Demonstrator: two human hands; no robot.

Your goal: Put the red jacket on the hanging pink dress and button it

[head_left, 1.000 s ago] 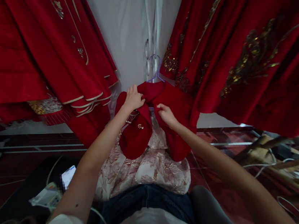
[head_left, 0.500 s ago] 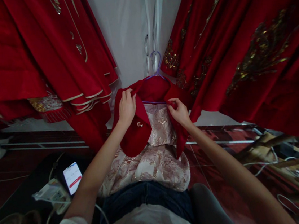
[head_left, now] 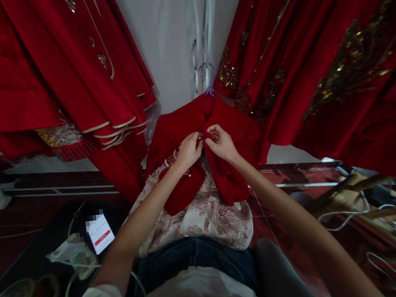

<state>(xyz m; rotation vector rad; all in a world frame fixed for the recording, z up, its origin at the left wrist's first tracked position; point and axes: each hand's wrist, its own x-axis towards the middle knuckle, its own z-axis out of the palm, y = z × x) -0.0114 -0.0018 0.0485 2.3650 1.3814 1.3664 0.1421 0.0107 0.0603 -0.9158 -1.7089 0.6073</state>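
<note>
1. Head view, nearest first: the person's dark blue jeans fill the bottom edge. To the left, a phone with a lit screen lies on the dark floor among loose white cables.
2. A pale brocade skirt with a gold floral pattern spreads over the lap.
3. Above it, the left hand and the right hand meet, almost touching. Each is closed in a pinch on one front edge of a short red velvet jacket, and the two edges are drawn together at chest height.
4. The red velvet jacket hangs straight ahead on a thin purple hanger, whose hook shows above the collar. Its lower flaps drape onto the skirt.
5. The cloth looks soft, limp and light, so it would sag wherever it is not held. The trimmed front edges near the small gold fastening seem the firmest places to grip, and the beaded trim by the left wrist looks delicate.
6. Farthest back, long red robes with gold piping hang on the left. Heavier red robes with gold embroidery hang on the right, with a white sheet between them.
</note>
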